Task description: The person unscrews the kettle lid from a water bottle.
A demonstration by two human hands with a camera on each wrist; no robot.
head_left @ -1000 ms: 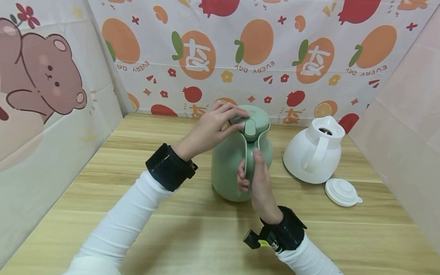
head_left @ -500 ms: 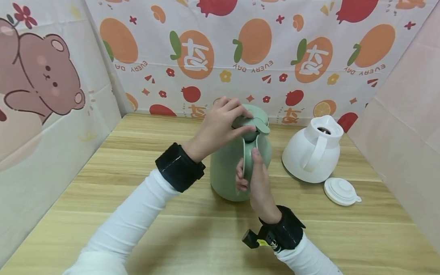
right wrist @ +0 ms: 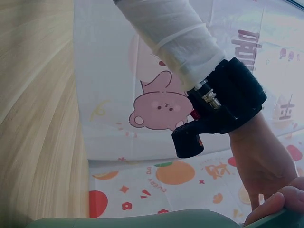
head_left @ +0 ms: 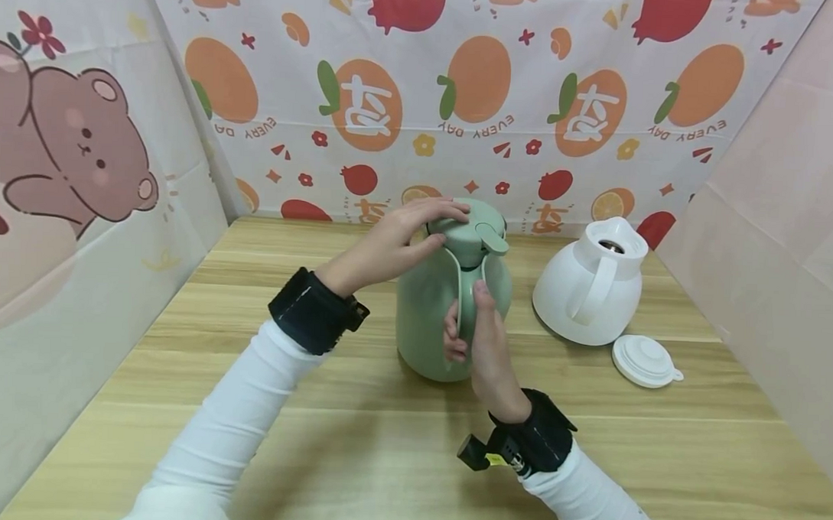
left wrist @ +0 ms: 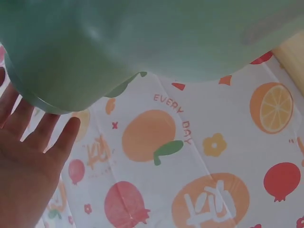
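Note:
A pale green thermos jug (head_left: 421, 321) stands upright on the wooden table, its handle facing me. My right hand (head_left: 490, 354) grips that handle, thumb lying along its top and fingers curled around it. On the jug's round green lid (head_left: 459, 235) rests my left hand (head_left: 382, 247), its fingers stretched over the top and the thumb at the near side. The lid's tab (head_left: 491, 240) points toward the right, off the handle's line. In the left wrist view, the fingers (left wrist: 59, 137) of my left hand lie spread at the lid's edge.
To the right stands a white jug (head_left: 583, 300) with its mouth uncovered. A flat white lid (head_left: 645, 362) lies on the table (head_left: 354, 457) in front of it. Printed cloth (head_left: 423, 84) hangs close behind the jugs, and more cloth walls rise on both sides.
The green lid's tab has swung from over the handle toward the right as my left hand turned it. My left hand has since eased back leftward, its hold loosened. The right hand keeps its grip.

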